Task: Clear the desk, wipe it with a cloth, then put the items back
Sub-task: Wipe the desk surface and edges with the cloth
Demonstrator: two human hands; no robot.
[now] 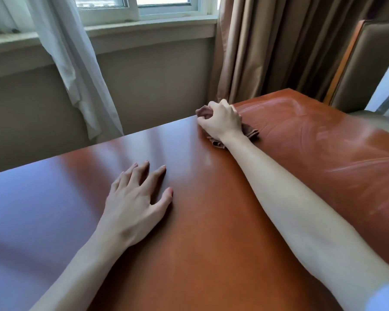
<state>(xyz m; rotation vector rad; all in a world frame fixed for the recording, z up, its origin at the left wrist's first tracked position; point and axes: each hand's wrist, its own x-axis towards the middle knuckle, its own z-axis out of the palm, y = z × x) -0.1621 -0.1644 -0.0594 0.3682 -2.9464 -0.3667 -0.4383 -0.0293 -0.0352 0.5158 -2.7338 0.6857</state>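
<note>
The wiping step looks in hand: the right hand [220, 122] clenches the bunched cloth [249, 131] at the worktop's [200, 232] far edge, the left hand [135, 198] rests flat with fingers spread, and the unstreaked left side probably needs wiping next.

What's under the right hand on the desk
A bunched brown cloth lies under the right hand, which grips it against the desk near the far edge. Its ends stick out on both sides; the middle is covered by the hand.
</note>
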